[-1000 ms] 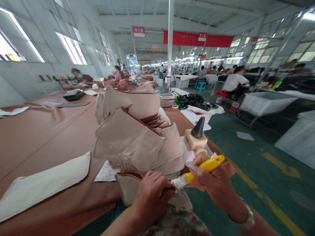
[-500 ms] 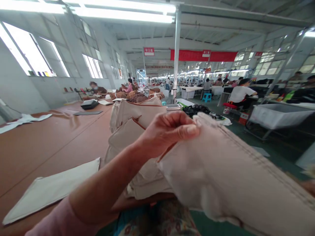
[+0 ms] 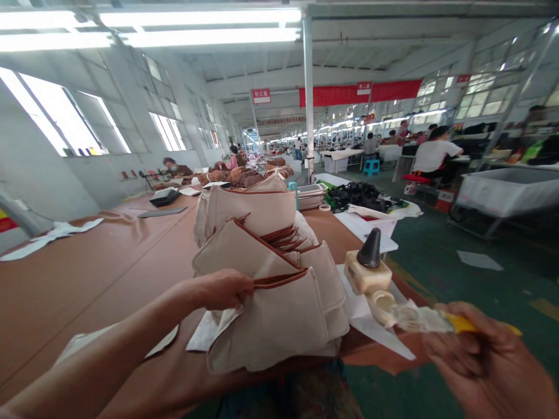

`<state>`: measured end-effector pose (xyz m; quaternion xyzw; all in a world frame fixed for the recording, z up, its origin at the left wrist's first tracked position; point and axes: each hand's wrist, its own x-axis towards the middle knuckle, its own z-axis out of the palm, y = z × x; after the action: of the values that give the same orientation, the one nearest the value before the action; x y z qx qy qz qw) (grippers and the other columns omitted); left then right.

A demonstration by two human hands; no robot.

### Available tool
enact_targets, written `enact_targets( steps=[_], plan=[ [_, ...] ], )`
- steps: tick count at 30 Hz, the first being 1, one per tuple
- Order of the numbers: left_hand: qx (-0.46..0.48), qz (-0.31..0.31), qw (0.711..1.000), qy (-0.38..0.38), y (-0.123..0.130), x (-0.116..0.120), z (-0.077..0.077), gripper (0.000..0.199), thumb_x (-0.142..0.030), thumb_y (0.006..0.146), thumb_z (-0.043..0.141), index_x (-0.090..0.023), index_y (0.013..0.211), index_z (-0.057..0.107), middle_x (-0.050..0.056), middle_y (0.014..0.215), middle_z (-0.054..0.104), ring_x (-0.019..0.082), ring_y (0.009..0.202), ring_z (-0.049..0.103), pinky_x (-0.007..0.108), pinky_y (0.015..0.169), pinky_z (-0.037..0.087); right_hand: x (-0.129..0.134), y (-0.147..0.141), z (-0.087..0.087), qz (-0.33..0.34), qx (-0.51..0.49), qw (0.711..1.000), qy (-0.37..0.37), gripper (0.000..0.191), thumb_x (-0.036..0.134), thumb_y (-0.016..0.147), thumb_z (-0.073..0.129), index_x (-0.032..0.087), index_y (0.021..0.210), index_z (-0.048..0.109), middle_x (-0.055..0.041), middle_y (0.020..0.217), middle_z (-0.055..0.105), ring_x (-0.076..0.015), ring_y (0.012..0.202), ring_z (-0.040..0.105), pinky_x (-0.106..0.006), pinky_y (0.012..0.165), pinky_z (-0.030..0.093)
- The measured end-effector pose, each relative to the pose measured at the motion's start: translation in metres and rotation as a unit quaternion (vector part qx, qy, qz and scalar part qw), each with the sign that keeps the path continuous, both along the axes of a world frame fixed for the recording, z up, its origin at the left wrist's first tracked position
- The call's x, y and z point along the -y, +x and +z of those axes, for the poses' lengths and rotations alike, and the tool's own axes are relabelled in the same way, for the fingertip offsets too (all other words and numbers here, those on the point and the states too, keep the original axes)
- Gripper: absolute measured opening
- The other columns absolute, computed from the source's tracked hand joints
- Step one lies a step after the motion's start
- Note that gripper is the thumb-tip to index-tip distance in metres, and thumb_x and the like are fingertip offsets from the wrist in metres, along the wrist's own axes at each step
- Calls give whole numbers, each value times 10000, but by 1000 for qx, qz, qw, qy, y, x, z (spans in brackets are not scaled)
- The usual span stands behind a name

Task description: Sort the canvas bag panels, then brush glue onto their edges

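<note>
My left hand (image 3: 229, 289) pinches the brown-edged top corner of a cream fabric piece (image 3: 275, 320) at the front of a pile. More cream pieces with brown edges (image 3: 238, 247) are stacked behind it. At the right, my right hand (image 3: 484, 343) is closed around a yellow-handled brush (image 3: 463, 323). Its pale, glue-like head is beside a small round cream cup (image 3: 383, 307). A cream block-shaped container (image 3: 367, 272) with a black cone (image 3: 371, 247) on top stands just behind the cup.
The brown table (image 3: 144, 250) carries a flat pale piece (image 3: 82, 343) at left front and white sheets (image 3: 371, 326) under the cup. Behind are black straps (image 3: 362, 196) and a white cart (image 3: 506, 195). People sit farther back, one in a white shirt (image 3: 432, 157).
The fabric piece formerly raised in front is out of that position. My left hand has moved down and left onto the pile. My right hand has come into clear view with the brush.
</note>
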<state>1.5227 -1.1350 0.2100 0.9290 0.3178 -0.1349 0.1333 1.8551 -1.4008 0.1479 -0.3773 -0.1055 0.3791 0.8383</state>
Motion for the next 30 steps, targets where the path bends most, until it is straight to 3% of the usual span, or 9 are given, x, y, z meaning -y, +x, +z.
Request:
enact_targets(
  steps=[2,4,7,11,14,18,23,27,30],
  plan=[
    [-8,20,998,51,13,8,-1,231,-221,706,648,-237,937,650,10,776,691,205,698,629,260,601,414,-19,-17,-7,24,-43,999,-15,314,255,772,685,203,582,440,71,488,294,-52,379,208,-213,326,279],
    [2,60,991,122,33,20,-8,282,-401,824,570,-195,1013,612,90,831,685,275,755,642,345,668,443,-35,-27,-15,29,-55,998,-10,358,266,770,692,191,581,397,73,499,295,-48,388,213,-197,322,242],
    [37,103,968,225,70,36,-30,517,-597,901,408,-131,1048,579,189,968,646,374,925,605,505,825,407,-53,-32,-29,19,-50,999,-2,359,255,751,712,185,610,390,83,504,314,-36,381,220,-179,320,202],
    [141,110,946,269,110,43,-65,362,-510,852,581,-164,958,593,142,1053,608,341,1036,543,468,888,378,-66,-31,-43,11,-50,999,-19,369,256,737,724,190,616,382,93,482,339,-36,362,241,-171,321,221],
    [168,131,949,234,124,41,-81,200,-335,832,629,-167,934,594,115,1000,622,303,1000,558,422,872,387,-74,-29,-46,11,-28,999,-31,335,257,731,727,193,636,413,96,488,368,-38,359,275,-168,327,259],
    [195,121,962,147,124,38,-85,116,-278,828,613,-178,887,605,79,924,645,253,876,598,335,744,416,-82,-27,-42,-11,16,1000,-18,287,258,755,706,188,657,445,90,496,399,-32,370,299,-151,339,242],
    [254,46,966,3,109,50,-67,133,-275,866,574,-180,819,654,-6,797,587,142,745,577,222,663,410,-87,-30,-31,34,85,996,7,241,282,785,694,198,719,478,89,482,394,-40,387,283,-162,357,215],
    [303,10,939,-160,97,70,-49,172,-272,886,562,-167,823,684,-19,795,533,122,739,536,212,658,374,-92,-37,-25,79,167,983,-12,224,318,822,673,199,750,497,95,465,348,-43,400,260,-174,374,174],
    [312,14,919,-241,91,81,-44,194,-282,897,556,-150,823,678,-19,794,516,115,727,506,211,636,351,-94,-35,-19,51,254,965,-37,217,344,838,659,193,763,523,88,478,364,-47,418,289,-181,388,198]
  ],
)
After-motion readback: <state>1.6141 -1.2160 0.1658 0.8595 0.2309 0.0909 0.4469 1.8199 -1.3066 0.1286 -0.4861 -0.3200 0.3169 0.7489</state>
